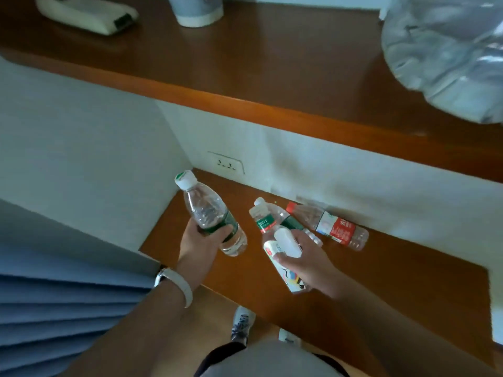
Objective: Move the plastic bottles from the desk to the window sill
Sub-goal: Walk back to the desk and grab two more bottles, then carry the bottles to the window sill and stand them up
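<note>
My left hand point(202, 240) grips a clear bottle with a green label and white cap point(209, 212), held tilted above the lower wooden desk point(381, 268). In my right hand point(304, 258) is a white bottle with a colourful label and a white cap point(285, 261). Just beyond that hand, a clear green-labelled bottle point(268, 216) lies on the desk. To its right, along the wall, rests a red-capped, red-labelled bottle point(330, 225). The wooden window sill point(245, 63) runs above the desk.
On the sill stand a white cup point(198, 10), a cream-coloured device point(87, 13) at the far left and a crinkled plastic bag point(446, 53) at the right. A wall socket point(226, 162) sits behind the desk. Blue folded fabric point(54, 308) lies at the lower left.
</note>
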